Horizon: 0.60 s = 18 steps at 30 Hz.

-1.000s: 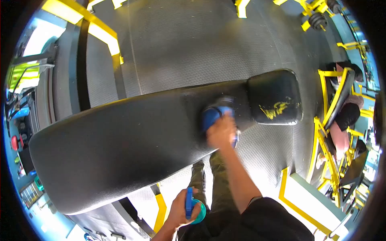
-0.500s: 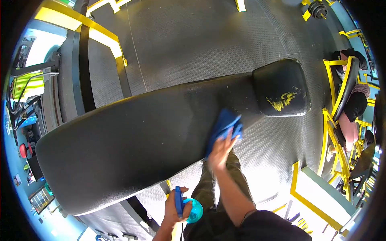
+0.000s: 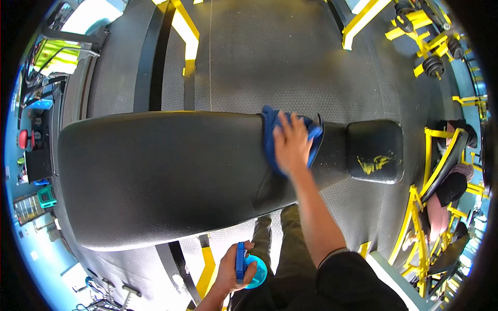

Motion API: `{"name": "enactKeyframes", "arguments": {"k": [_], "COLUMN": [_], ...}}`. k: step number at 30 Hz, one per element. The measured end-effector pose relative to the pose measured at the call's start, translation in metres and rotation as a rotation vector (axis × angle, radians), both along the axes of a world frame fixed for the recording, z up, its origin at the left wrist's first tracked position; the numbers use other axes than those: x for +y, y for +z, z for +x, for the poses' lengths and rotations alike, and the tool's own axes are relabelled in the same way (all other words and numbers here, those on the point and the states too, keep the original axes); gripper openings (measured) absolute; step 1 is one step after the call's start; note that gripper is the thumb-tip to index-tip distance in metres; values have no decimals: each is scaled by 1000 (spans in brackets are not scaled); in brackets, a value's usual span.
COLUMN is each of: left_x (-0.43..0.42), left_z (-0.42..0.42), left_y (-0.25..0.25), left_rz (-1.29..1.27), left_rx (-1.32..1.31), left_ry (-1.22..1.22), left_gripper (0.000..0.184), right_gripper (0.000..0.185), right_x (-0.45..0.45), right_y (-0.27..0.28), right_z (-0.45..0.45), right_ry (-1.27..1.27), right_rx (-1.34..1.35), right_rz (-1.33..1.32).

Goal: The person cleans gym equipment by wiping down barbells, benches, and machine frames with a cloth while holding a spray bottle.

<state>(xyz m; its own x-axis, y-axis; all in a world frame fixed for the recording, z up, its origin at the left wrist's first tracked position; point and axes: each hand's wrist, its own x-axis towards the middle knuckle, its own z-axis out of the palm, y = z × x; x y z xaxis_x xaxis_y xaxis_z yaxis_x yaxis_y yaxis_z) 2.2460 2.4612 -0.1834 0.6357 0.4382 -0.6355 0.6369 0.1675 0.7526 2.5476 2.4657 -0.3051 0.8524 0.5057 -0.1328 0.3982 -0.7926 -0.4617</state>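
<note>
The light is strong but uneven: the floor (image 3: pixel 295 62) beyond the long black pad (image 3: pixel 166 171) reads as mid-grey, while on the wearer's side patches of it burn out to white. A pale sheen runs along the pad's lower left edge; its middle is dark, and just below the cloth (image 3: pixel 270 140) lies a darker patch, shadow or damp, hard to tell. The right hand (image 3: pixel 291 145) looks fairly sharp. Fisheye distortion bends straight lines and squeezes the surroundings toward the rim, where detail turns small and soft, and black fills the corners.
</note>
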Motion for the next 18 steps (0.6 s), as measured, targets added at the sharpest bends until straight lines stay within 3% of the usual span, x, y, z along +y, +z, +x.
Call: {"name": "enactKeyframes", "arguments": {"k": [2,3,4,6,8,10,11,14,16,18], "left_x": [2,3,6,16,18,13,12,12,9,11], "left_z": [5,8,9,18,21,20,24,36,37,41], "left_y": [6,8,12,28,39,36,39,53,49,59], "left_rz": [-20,-21,16,15,9,47,57,33,137,205], "left_rx": [46,38,31,50,74,20,26,-48,-125,-153], "left_ry": [-28,-22,-96,-194,-166,-125,-112,-22,76,147], "left_gripper": [48,48,48,50,47,40,40,37,40,43], "right_gripper": [55,50,46,47,47,49,49,61,68,65], "right_x": [-27,-59,-86,-133,-129,-68,-39,16,-12,-72], "right_y": [25,11,13,-12,-42,-18,-14,48,71,38], "right_z": [-64,-96,-117,-109,-67,-13,-3,-52,-95,-104], "right_ry": [178,324,299,260,4,-224,-172,380,634,668], "right_rx": [25,-47,142,140,39,189,130,31,69,110], "right_rz": [164,147,142,-18,-134,-177,-93,84,237,286]}}
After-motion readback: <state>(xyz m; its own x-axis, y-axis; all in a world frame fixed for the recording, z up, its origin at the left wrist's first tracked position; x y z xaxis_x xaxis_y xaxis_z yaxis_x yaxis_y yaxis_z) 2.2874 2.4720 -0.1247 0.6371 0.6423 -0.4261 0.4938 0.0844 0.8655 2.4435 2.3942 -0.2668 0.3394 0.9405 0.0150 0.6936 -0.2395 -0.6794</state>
